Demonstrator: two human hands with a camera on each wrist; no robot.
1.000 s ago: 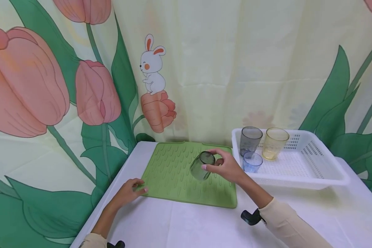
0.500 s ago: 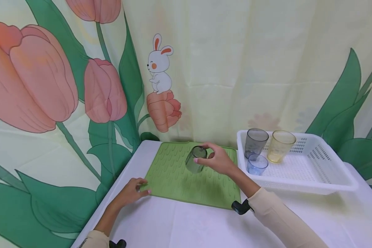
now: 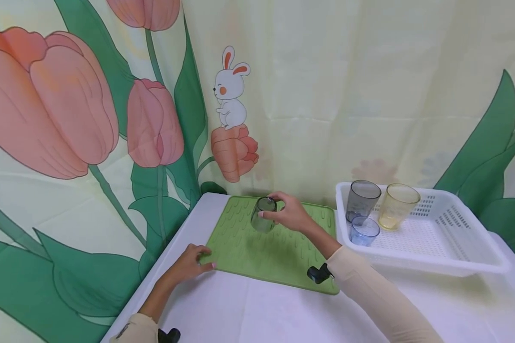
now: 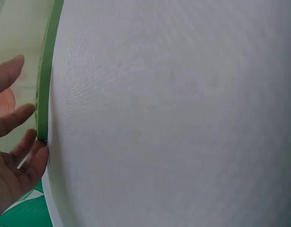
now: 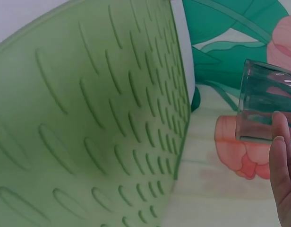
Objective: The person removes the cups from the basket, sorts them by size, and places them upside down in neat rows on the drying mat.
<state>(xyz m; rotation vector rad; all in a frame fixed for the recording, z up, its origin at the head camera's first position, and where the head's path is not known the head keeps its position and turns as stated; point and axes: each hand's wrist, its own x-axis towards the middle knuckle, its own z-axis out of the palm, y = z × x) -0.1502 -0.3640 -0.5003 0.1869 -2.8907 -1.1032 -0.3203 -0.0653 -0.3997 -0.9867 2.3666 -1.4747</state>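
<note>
On my remote screens I am counting one green glass (image 3: 262, 225), one grey glass (image 3: 362, 197), one yellow glass (image 3: 398, 207) and one blue glass (image 3: 364, 232), making four. I am tallying one left hand (image 3: 190, 263) and one right hand (image 3: 292, 213), two beige sleeves (image 3: 365, 276), two black devices (image 3: 319, 274), one green mat (image 3: 240, 252), one white basket (image 3: 433, 266) and one table (image 3: 240, 314). Among the printed figures in the head view, I am numbering one rabbit (image 3: 231, 100), one carrot (image 3: 225, 152) and three tulips (image 3: 154, 124).

Smoky grey-green glass tumbler (image 3: 262, 224), transparent, slightly tilted, pinched in right hand (image 3: 290, 213), clear of the mat beneath. Green drying mat (image 3: 257, 257): rectangular, flat, rows of elongated ridges; left hand (image 3: 190, 265) at near left corner.
</note>
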